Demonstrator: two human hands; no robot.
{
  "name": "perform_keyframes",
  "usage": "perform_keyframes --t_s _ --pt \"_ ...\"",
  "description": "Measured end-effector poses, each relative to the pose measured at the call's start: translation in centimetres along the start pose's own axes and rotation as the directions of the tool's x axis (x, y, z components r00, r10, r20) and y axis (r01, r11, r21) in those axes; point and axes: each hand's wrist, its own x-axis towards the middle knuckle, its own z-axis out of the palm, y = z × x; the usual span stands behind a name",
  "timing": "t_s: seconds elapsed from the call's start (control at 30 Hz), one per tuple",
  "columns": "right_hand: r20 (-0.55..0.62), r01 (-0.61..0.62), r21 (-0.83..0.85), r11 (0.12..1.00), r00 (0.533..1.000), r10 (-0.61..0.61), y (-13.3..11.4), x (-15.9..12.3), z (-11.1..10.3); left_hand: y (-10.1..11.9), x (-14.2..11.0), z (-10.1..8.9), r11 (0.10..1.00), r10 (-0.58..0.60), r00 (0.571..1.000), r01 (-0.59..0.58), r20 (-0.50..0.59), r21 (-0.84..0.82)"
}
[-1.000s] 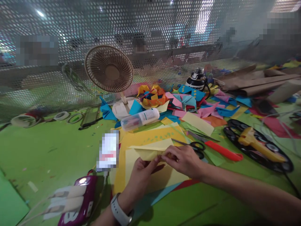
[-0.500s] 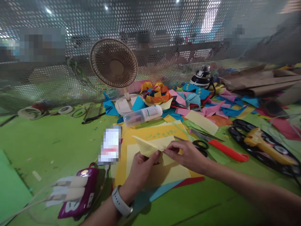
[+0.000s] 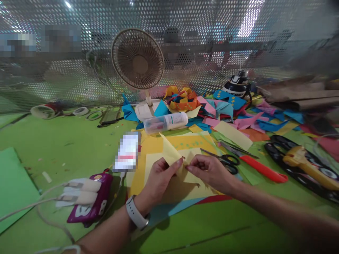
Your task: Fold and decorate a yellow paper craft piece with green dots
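Note:
Over the stack of paper, my left hand (image 3: 160, 178) is closed on a folded piece of pale yellow paper (image 3: 169, 150), its thumb pressed on top and a pointed flap standing up. My right hand (image 3: 212, 171) pinches the same paper at its right side, thumb and fingertips close to the left thumb. Beneath both hands lies a pale yellow sheet (image 3: 182, 192) on a larger golden-yellow sheet (image 3: 148, 143). Black-handled scissors (image 3: 230, 160) rest just beyond my right hand. The fingers partly hide the folds.
A phone (image 3: 127, 151) and a purple power strip (image 3: 92, 197) with plugs sit at left. Behind stand a fan (image 3: 140, 65) and a lying bottle (image 3: 166, 122). Coloured folded papers (image 3: 219, 109) pile up. A red-handled tool (image 3: 265, 169) and a yellow tool (image 3: 315, 167) lie right.
The view has shifted, so things sit slightly higher and further right. The paper's flap now stands steeper, and my right fingertips have moved along the paper beside my left thumb.

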Motion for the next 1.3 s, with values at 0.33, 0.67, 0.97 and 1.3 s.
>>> perform_keyframes --t_s 0.33,0.67,0.97,1.3 --pt "-0.027 0.098 -0.010 0.995 0.995 -0.098 0.0 0.0 -0.2 0.5 0.0 0.1 0.998 0.036 0.999 -0.036 -0.001 -0.048" --pt "0.347 0.727 -0.625 0.284 0.585 -0.733 1.0 -0.2 -1.5 0.7 0.1 -0.1 0.989 -0.007 1.000 0.010 0.018 -0.151" --pt "0.195 0.731 -0.521 0.441 0.605 -0.772 0.4 -0.7 -0.3 0.8 -0.4 0.2 0.968 0.012 0.986 0.030 0.165 -0.249" --pt "0.005 0.468 -0.199 0.861 0.879 -0.477 0.7 -0.8 0.4 0.6 -0.4 0.2 0.971 0.022 0.994 0.005 0.112 -0.240"
